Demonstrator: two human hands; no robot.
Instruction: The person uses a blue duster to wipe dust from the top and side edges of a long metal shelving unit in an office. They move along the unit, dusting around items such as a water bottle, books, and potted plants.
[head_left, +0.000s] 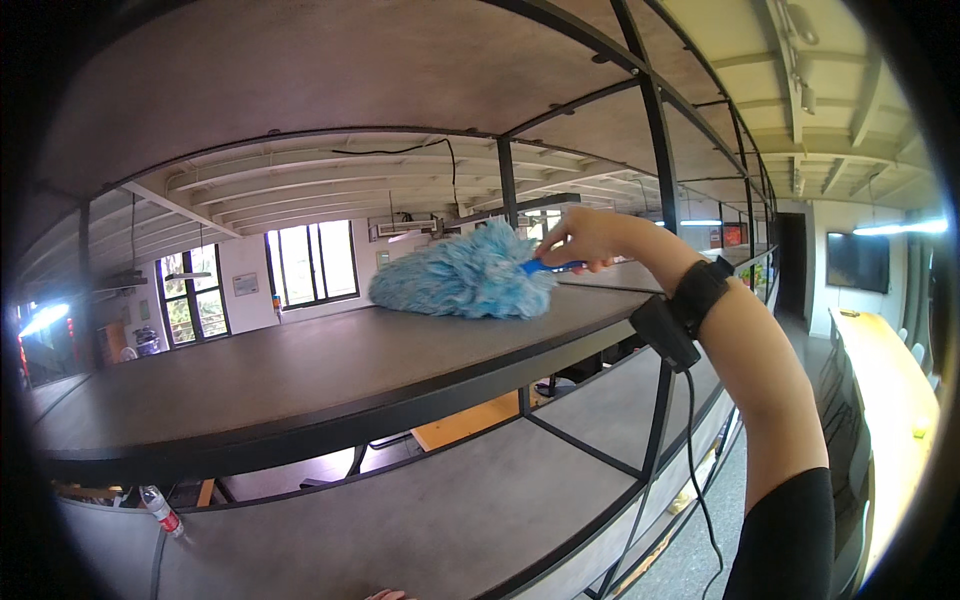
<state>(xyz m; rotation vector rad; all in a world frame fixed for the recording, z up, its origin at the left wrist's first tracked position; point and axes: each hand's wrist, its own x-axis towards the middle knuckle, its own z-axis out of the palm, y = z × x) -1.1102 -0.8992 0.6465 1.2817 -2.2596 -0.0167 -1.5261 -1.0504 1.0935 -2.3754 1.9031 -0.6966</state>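
My right hand (581, 238) is closed on the blue handle (551, 265) of a fluffy light-blue duster (465, 276). The duster's head lies on the grey shelf board (300, 360) of a black metal-framed rack, beside an upright post. A black strap with a small box-shaped device (666, 330) and a cable is on my right wrist. Of my left hand (388, 595), only some fingertips show at the bottom edge, over the lower shelf; whether it holds anything is hidden.
A plastic bottle (161, 511) with a red label stands tilted in view on the lower shelf (390, 525) at the left. Black posts (656, 142) and another board (300, 67) frame the upper shelf. At the right are a long table (889, 375) and chairs.
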